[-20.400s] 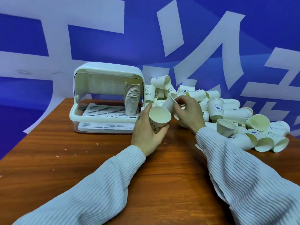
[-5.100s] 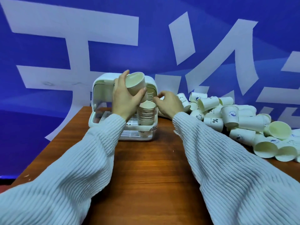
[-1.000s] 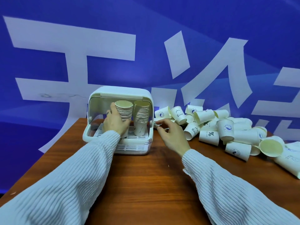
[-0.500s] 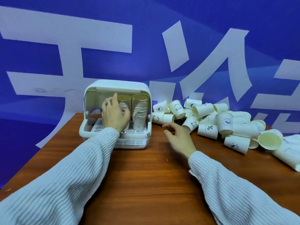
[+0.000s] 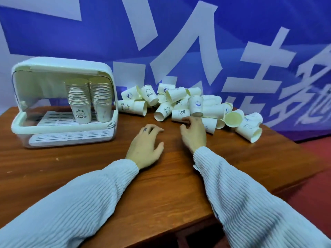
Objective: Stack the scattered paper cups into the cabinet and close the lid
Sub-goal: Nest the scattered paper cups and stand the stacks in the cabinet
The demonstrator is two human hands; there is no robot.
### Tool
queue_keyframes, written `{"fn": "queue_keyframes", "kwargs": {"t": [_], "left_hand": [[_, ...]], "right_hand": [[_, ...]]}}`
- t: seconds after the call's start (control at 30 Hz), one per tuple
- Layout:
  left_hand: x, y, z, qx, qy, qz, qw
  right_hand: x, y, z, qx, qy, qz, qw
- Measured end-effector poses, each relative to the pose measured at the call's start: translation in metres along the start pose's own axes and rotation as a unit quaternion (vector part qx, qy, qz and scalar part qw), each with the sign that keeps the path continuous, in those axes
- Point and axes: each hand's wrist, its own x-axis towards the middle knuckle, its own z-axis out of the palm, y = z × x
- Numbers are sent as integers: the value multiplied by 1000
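"Bear" marks the stacked cup point(image 5: 81, 111) in the cabinet point(image 5: 19, 122), frame left; left hand point(image 5: 146, 145) and right hand point(image 5: 194, 133) spread empty over the wooden table point(image 5: 161, 185); blue banner point(image 5: 107, 33) behind.

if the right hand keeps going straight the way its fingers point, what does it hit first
Most likely the cup marked %, lying on its side at the near edge of the pile. The right hand is empty, fingers spread and just short of it. Depth is hard to judge; the upright cup stands close behind.

Two cup stacks point(image 5: 89, 101) inside cabinet point(image 5: 19, 126); loose cups point(image 5: 197, 108) right.
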Motion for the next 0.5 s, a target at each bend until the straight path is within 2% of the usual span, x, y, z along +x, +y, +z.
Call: {"fn": "queue_keyframes", "kwargs": {"t": [0.07,0.13,0.2,0.27,0.4,0.5], "left_hand": [[-3,-2,3,16,-18,33,999],[-5,-3,4,15,-16,32,999],[-6,-3,4,3,-11,16,1000],[-7,-1,4,-1,-14,12,1000],[-8,-1,3,8,-18,17,1000],[-6,-1,3,13,-19,15,1000]], "right_hand": [[8,19,-15,7,78,76,994],[19,35,-28,93,144,165,971],[32,49,-40,167,185,212,945],[47,61,-51,185,172,203,946],[75,74,-63,191,89,191,959],[80,78,-67,138,91,183,969]]}}
